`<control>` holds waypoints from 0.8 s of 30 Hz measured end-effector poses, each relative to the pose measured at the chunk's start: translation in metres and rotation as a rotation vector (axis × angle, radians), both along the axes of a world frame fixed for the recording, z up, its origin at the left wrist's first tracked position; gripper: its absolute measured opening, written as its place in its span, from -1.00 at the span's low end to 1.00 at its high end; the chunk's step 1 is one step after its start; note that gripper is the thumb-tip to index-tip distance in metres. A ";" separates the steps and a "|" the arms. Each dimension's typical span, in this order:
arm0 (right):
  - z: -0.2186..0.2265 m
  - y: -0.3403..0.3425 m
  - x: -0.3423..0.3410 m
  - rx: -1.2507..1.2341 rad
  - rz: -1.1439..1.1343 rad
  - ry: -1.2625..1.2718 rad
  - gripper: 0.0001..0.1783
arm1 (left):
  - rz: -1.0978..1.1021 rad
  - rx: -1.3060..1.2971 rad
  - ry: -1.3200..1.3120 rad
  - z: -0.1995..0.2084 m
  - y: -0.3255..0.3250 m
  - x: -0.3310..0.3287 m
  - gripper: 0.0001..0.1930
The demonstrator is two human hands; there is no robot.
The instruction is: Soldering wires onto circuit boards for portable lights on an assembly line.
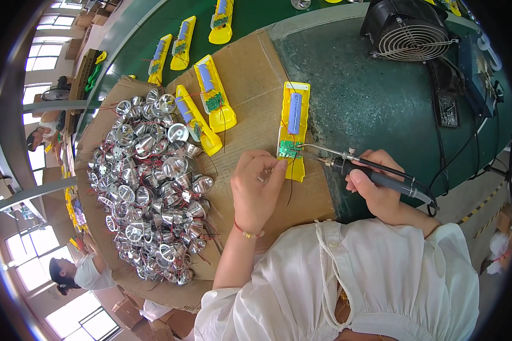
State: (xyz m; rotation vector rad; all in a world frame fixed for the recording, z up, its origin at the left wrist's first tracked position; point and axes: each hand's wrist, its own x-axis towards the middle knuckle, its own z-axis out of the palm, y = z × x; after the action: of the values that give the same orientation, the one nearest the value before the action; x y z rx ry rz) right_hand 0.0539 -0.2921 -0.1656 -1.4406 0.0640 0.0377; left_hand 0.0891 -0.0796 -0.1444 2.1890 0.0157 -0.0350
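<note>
A yellow plastic housing [304,108] lies on cardboard in front of me, with a blue cylindrical battery [294,113] and a small green circuit board [288,149] in it. My right hand [375,187] grips a soldering iron [381,179] with a thin metal tube running along it; the tube's end meets the board's right side. My left hand [255,190] is closed in a pinch at the board's lower left edge. Whatever its fingertips hold is too small to make out. Thin dark wires trail from the board beside them.
Left of me is a heap of shiny reflector cups [148,187] with red wires on cardboard [261,62]. Several more yellow housings [216,99] lie beyond. A black fan [407,34] and a blue box [472,74] stand at the far right. Other people [85,273] sit at left.
</note>
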 end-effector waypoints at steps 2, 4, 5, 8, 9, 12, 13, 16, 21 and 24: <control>-0.002 0.003 0.003 -0.021 0.015 -0.047 -0.86 | -0.008 0.013 0.006 -0.004 0.000 0.006 -0.91; -0.002 0.007 0.004 0.043 -0.027 0.054 -0.87 | -0.014 0.029 0.013 -0.006 0.000 0.007 -0.91; -0.002 0.009 0.004 0.045 -0.025 0.054 -0.87 | -0.007 0.026 0.014 -0.006 0.001 0.007 -0.90; -0.002 0.012 0.007 0.036 -0.010 0.043 -0.88 | 0.003 0.014 0.016 -0.010 0.003 0.007 -0.90; -0.001 0.012 0.007 0.060 -0.007 0.078 -0.87 | 0.009 0.006 0.015 -0.010 0.004 0.007 -0.91; -0.003 0.010 0.007 0.105 -0.020 0.156 -0.86 | -0.007 -0.001 0.047 -0.008 0.003 0.009 -0.91; -0.003 0.009 0.007 0.129 -0.035 0.197 -0.86 | -0.007 -0.001 0.046 -0.008 0.003 0.009 -0.91; -0.011 0.009 0.004 0.246 -0.055 0.157 -0.85 | 0.012 -0.027 0.084 -0.008 0.003 0.009 -0.91; 0.002 0.001 -0.001 0.189 -0.070 0.067 -0.82 | -0.012 -0.027 0.063 -0.011 0.006 0.010 -0.91; 0.004 -0.004 -0.001 0.121 -0.056 0.016 -0.82 | 0.010 -0.018 0.104 -0.009 0.007 0.010 -0.91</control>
State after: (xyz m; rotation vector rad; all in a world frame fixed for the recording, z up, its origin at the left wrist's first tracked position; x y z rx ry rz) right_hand 0.0533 -0.2960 -0.1620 -1.3169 0.1131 0.0065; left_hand 0.0991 -0.0727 -0.1532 2.1667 0.0843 -0.1430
